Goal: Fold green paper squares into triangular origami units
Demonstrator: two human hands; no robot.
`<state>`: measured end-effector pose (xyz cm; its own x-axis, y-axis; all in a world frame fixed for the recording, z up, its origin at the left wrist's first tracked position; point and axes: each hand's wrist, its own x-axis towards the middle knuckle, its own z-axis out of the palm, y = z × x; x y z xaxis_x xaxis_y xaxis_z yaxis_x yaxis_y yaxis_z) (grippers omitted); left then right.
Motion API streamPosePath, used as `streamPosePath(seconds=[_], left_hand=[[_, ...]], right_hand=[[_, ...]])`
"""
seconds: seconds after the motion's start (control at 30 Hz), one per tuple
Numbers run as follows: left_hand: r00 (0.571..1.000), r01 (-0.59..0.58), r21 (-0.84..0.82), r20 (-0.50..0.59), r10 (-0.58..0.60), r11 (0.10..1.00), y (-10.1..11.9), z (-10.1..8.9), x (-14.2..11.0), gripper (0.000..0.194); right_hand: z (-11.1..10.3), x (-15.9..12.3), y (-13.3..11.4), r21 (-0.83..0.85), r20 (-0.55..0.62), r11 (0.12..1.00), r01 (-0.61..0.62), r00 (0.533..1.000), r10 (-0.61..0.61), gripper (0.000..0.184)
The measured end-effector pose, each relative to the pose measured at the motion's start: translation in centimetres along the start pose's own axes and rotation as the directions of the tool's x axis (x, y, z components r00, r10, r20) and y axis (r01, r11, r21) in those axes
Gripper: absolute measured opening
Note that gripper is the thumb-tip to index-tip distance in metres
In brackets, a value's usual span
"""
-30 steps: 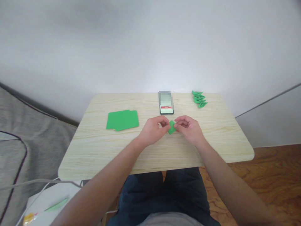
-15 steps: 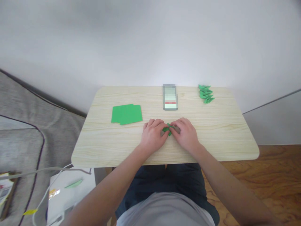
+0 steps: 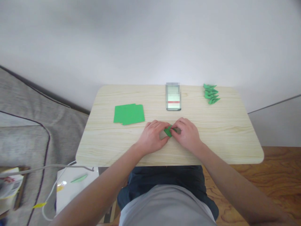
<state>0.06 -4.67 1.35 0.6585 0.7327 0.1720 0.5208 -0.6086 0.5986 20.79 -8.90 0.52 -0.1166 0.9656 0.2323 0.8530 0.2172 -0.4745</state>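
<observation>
A small folded piece of green paper is between my two hands, low over the front middle of the table. My left hand grips its left side, with forefinger and thumb at the far and near corners. Thumb and fingertips of my right hand pinch the paper from the right and cover part of it. Left of my hands lies a stack of flat green paper sheets. Several folded green paper pieces stand in a row at the back right.
A phone with a blurred screen lies at the table's back edge, against the white wall. To the left is a grey sofa. A cable crosses above a white surface beside the table.
My left thumb and forefinger have spread farther apart, and more of the green paper's left side shows. The right hand keeps its pinch. The whole view has shifted slightly.
</observation>
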Motion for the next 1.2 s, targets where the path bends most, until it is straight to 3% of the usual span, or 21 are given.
streamPosePath(seconds=[0.23,0.47,0.83,1.2], left_hand=[[0.982,-0.186,0.058,-0.001,0.187,0.981,-1.8,0.2,0.1,0.02],[0.946,-0.323,0.176,0.025,0.324,0.93,-1.8,0.5,-0.1,0.018],[0.944,-0.329,0.248,0.053,0.327,0.911,-1.1,0.9,0.1,0.021],[0.969,-0.227,0.167,-0.057,0.239,0.959,-0.9,1.4,0.1,0.017]], right_hand=[[-0.1,-0.2,0.5,0.044,-0.003,0.999,0.022,1.0,-0.022,0.008],[0.5,-1.2,1.2,0.103,-0.04,0.993,0.059,0.998,-0.055,0.014],[0.1,-2.4,1.2,0.2,-0.099,0.978,0.064,0.994,-0.045,0.012],[0.0,-3.4,0.6,0.078,-0.102,0.996,0.036,0.994,-0.028,0.013]])
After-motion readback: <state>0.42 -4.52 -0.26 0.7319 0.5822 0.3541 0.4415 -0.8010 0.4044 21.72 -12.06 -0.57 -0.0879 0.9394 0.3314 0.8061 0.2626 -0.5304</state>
